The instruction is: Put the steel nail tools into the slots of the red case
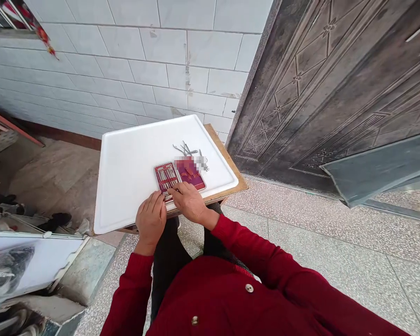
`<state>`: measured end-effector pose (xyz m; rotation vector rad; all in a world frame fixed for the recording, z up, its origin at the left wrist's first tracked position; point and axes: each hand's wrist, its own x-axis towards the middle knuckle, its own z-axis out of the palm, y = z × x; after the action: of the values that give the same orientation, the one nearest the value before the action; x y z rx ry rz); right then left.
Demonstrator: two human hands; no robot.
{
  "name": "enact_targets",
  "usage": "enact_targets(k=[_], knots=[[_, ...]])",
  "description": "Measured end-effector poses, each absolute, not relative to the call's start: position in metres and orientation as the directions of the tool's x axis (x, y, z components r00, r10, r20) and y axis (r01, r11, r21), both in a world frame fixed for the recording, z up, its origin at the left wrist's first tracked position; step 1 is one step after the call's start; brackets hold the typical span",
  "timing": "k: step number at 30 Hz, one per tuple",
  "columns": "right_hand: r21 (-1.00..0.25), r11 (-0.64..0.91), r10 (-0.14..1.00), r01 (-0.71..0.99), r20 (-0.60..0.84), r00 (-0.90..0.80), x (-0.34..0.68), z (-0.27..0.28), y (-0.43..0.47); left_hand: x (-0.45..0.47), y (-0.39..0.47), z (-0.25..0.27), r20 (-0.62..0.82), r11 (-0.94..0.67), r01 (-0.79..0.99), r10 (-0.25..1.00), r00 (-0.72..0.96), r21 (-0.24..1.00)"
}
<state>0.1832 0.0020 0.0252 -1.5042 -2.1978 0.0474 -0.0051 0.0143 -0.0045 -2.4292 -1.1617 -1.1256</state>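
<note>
Red cardigan (210, 298) nearest, before the near edge of the white tray (126, 163), with dark trousers (170, 256) below that edge. Left hand (151, 218) and right hand (188, 201) over the tray's near rim, close together, fingers bent onto the lower end of the red case (166, 173). Fingertips gathered narrow; cannot tell whether either hand pinches the case or just rests on it. Case lies toward the tray's near edge, right of its middle; a purple-red panel (196, 180) sits just right, partly blurred. Small metal tools (185, 150) lie farther onto the tray, past the case and panel.

Edges: low raised rim all round the tray; widest room to the case's left, much less rightward. Wooden board (238, 185) juts out beneath the tray's right side.

Beyond: tiled wall (161, 51) past the tray's far edge, bounding reach there; dark patterned door (290, 93) off its right; white panel (38, 263) near its near-left corner; speckled floor (322, 233) to the right, below tray height.
</note>
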Motion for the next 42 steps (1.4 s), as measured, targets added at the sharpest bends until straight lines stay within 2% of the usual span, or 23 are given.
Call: enact_targets(k=[7, 10, 14, 17, 21, 23, 26, 29, 31, 33, 38, 42], knots=[[-0.360, 0.390, 0.893, 0.848, 0.372, -0.253, 0.184, 0.024, -0.002, -0.004, 0.015, -0.001, 0.732, -0.653, 0.756, 0.539, 0.417, 0.050], [-0.471, 0.439, 0.871, 0.765, 0.434, -0.232, 0.189, 0.021, -0.001, -0.004, 0.013, 0.005, 0.712, -0.654, 0.755, 0.553, 0.433, 0.049], [-0.636, 0.528, 0.833, 0.563, 0.516, -0.199, 0.207, 0.019, 0.003, -0.010, 0.012, 0.019, 0.648, -0.675, 0.737, 0.573, 0.502, 0.026], [-0.724, 0.481, 0.859, 0.494, 0.503, -0.098, 0.231, 0.022, 0.005, -0.016, 0.016, 0.030, 0.610, -0.695, 0.719, 0.580, 0.541, 0.023], [-0.778, 0.371, 0.880, 0.507, 0.468, 0.075, 0.268, 0.026, 0.006, -0.019, 0.039, 0.040, 0.593, -0.703, 0.710, 0.588, 0.550, 0.038], [-0.774, 0.314, 0.894, 0.550, 0.436, 0.102, 0.284, 0.030, 0.008, -0.016, 0.059, 0.047, 0.592, -0.712, 0.702, 0.579, 0.560, 0.032], [-0.725, 0.266, 0.921, 0.636, 0.386, 0.056, 0.301, 0.040, 0.020, -0.001, 0.093, 0.059, 0.602, -0.699, 0.713, 0.593, 0.534, 0.057], [-0.689, 0.248, 0.938, 0.681, 0.346, 0.008, 0.311, 0.057, 0.050, 0.021, 0.122, 0.070, 0.487, -0.643, 0.753, 0.707, 0.513, 0.142], [-0.684, 0.192, 0.954, 0.704, 0.297, 0.028, 0.312, 0.068, 0.077, 0.034, 0.135, 0.072, 0.386, -0.608, 0.767, 0.770, 0.508, 0.203], [-0.689, 0.123, 0.968, 0.714, 0.242, 0.066, 0.309, 0.077, 0.103, 0.042, 0.144, 0.069, 0.348, -0.583, 0.764, 0.802, 0.486, 0.276], [-0.628, -0.025, 0.990, 0.778, 0.091, 0.106, 0.292, 0.086, 0.146, 0.037, 0.157, 0.052, 0.366, -0.547, 0.724, 0.832, 0.416, 0.421], [-0.540, -0.077, 0.991, 0.838, 0.049, 0.122, 0.285, 0.085, 0.161, 0.030, 0.163, 0.050, 0.333, -0.536, 0.723, 0.843, 0.424, 0.436]])
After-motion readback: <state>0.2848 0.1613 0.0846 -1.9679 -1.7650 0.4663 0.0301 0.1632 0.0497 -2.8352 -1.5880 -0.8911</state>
